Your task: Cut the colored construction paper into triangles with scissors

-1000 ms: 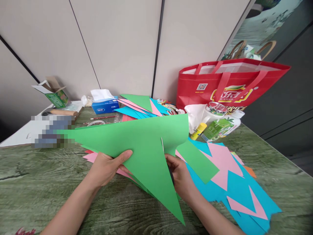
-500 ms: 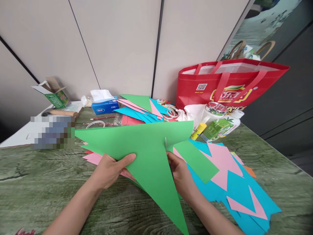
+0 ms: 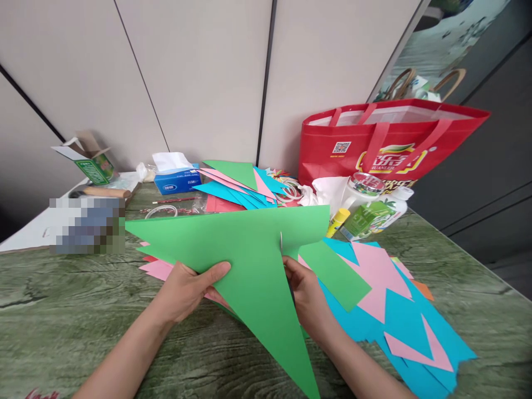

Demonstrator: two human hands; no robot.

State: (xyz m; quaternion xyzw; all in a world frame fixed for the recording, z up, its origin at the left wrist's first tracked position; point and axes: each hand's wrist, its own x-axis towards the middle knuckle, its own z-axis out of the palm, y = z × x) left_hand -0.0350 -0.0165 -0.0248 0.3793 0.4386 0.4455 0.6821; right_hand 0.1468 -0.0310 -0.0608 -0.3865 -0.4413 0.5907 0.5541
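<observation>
A large sheet of green paper point(image 3: 245, 249) is held up over the table, one corner hanging toward me. My left hand point(image 3: 189, 288) pinches its lower left edge, thumb on top and fingers beneath. At the right, my right hand point(image 3: 305, 288) is closed around scissors point(image 3: 281, 240); only a thin strip of blade shows above the paper at the cut, and the handles are mostly hidden. The strip right of the blade bends away from the sheet. Pink and red paper points point(image 3: 155, 269) stick out under the sheet on the left.
Blue, pink and green paper pieces point(image 3: 415, 316) spread over the table's right side. Behind the sheet lie more folded papers point(image 3: 233, 185), a blue tissue box point(image 3: 177, 180), a yellow glue stick point(image 3: 338, 221) and a white jar point(image 3: 363, 191). A red bag point(image 3: 324, 149) stands at the back right.
Almost nothing differs. The bent strip right of the blade has shifted slightly, and the whole view has drifted a little. Both hands keep their holds.
</observation>
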